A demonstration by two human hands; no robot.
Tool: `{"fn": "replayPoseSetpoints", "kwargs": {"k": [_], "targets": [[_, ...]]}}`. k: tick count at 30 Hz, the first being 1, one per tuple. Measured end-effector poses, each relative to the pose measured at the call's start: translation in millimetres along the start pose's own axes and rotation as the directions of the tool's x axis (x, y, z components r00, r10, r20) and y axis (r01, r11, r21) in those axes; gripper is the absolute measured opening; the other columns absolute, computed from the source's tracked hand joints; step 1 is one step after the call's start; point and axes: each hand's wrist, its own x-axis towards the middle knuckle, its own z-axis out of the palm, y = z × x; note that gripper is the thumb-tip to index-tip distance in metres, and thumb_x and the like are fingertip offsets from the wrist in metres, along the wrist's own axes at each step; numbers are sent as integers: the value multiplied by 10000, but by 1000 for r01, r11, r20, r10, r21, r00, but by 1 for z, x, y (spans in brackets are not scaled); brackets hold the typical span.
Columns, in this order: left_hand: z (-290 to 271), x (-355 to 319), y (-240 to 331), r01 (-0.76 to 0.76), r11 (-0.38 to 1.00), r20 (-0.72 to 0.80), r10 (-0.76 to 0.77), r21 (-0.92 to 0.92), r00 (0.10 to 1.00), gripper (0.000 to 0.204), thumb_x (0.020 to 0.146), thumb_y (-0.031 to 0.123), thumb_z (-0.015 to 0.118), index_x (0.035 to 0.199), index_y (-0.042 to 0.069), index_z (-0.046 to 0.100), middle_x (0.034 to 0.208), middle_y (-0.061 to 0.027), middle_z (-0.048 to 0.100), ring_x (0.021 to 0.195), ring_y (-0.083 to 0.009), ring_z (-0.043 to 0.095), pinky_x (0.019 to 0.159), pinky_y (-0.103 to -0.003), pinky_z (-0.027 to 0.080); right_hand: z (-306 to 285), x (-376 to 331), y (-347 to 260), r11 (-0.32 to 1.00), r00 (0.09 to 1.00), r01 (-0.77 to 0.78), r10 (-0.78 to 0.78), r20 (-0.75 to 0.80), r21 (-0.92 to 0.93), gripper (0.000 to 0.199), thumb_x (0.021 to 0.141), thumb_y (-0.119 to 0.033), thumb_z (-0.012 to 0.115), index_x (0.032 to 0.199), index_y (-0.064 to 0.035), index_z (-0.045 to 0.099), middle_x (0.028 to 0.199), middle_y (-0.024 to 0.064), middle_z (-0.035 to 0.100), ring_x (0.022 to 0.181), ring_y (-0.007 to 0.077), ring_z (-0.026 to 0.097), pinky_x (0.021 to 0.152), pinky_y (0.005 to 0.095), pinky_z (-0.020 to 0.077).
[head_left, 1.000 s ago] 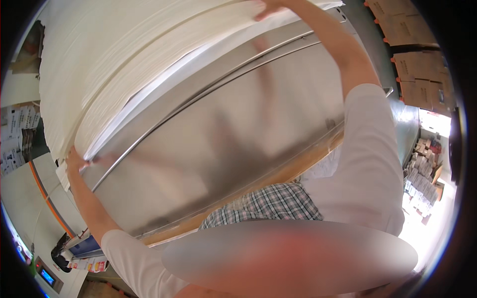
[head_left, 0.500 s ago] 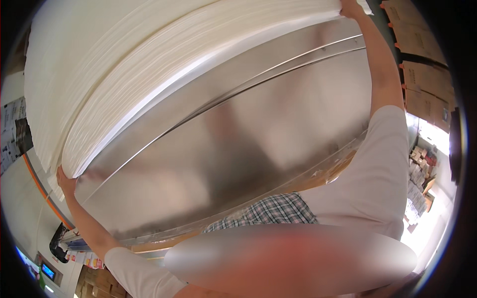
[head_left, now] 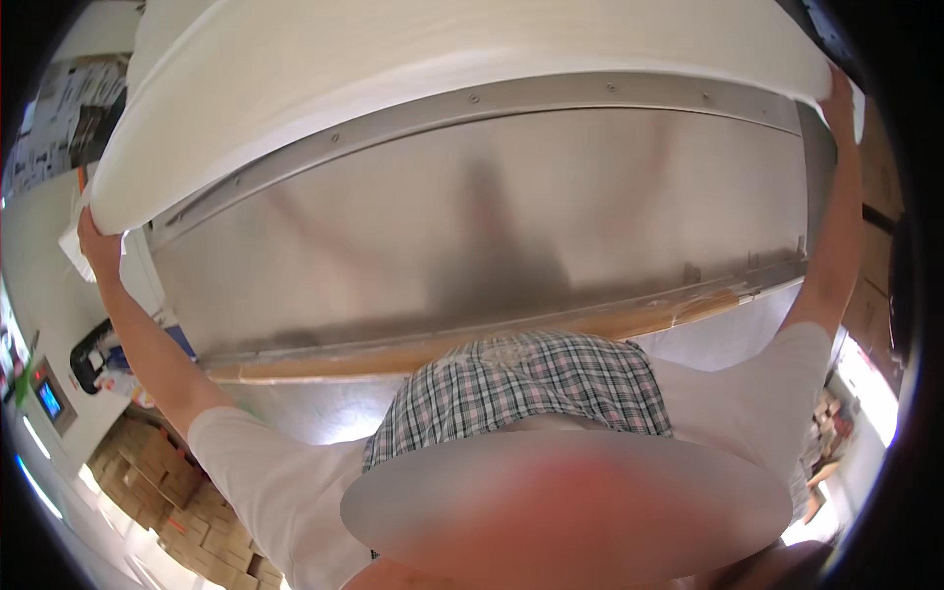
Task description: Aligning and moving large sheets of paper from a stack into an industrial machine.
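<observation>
A wide bundle of white sheets (head_left: 472, 44), soft and curved along its near edge, fills the far part of the view. At its left end, my left hand (head_left: 101, 244) grips the near corner with the fingers partly hidden by the sheets. My right hand (head_left: 839, 98) grips the opposite corner at the far right, its fingertips also hidden. Both arms are stretched wide. Between them lies a shiny metal surface (head_left: 383, 236) showing blurred reflections, crossed by a metal strip (head_left: 474, 99) with screws just in front of the bundle.
A brown, tape-like edging (head_left: 580, 323) runs along the near side of the metal surface, close to my checked apron (head_left: 521, 383). Stacked cardboard boxes (head_left: 147, 462) stand at lower left, below a small lit screen (head_left: 49, 397) on a panel. More boxes are at right.
The bundle has swung level, its left end rising and its right end coming nearer, both hands moving with it. The layered edges no longer show, and the screwed metal strip has come into plainer sight.
</observation>
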Motion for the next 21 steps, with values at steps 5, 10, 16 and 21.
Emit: {"fn": "replayPoseSetpoints", "kwargs": {"k": [5, 10, 16, 21], "targets": [[-54, -33, -2, -101, 994, 2, 101, 47, 995, 609, 656, 158, 705, 1196, 38, 452, 1198, -174, 500, 1111, -364, 460, 932, -412, 382, -37, -82, -25, 996, 997, -63, 65, 41, -63, 617, 673, -57, 635, 1251, -137, 436, 1256, 192, 436, 1180, 356, 394, 991, 398, 333], [-50, -144, 20, -72, 997, 47, 70, 42, 996, 574, 681, 195, 662, 1203, 73, 458, 1256, -174, 447, 1161, -360, 404, 984, -438, 304, -36, -184, -61, 984, 982, -161, 168, 89, -82, 561, 724, -121, 621, 1249, -209, 443, 1308, 182, 381, 1224, 347, 349, 1011, 442, 290], [-54, -244, 48, -1, 1000, 129, 1, 0, 992, 551, 675, 212, 643, 1198, 170, 477, 1263, -143, 436, 1152, -345, 401, 998, -474, 253, -50, -271, -113, 972, 948, -237, 231, 221, 2, 525, 739, -128, 606, 1230, -230, 450, 1336, 176, 327, 1248, 338, 310, 1019, 450, 250], [-49, -292, 47, 45, 998, 329, -54, 35, 943, 534, 677, 186, 634, 1188, 171, 482, 1258, -136, 436, 1179, -323, 379, 1003, -466, 243, -53, -327, -143, 959, 893, -281, 252, 372, 23, 534, 730, -90, 600, 1223, -235, 455, 1330, 178, 326, 1244, 353, 302, 1025, 444, 239]]}}
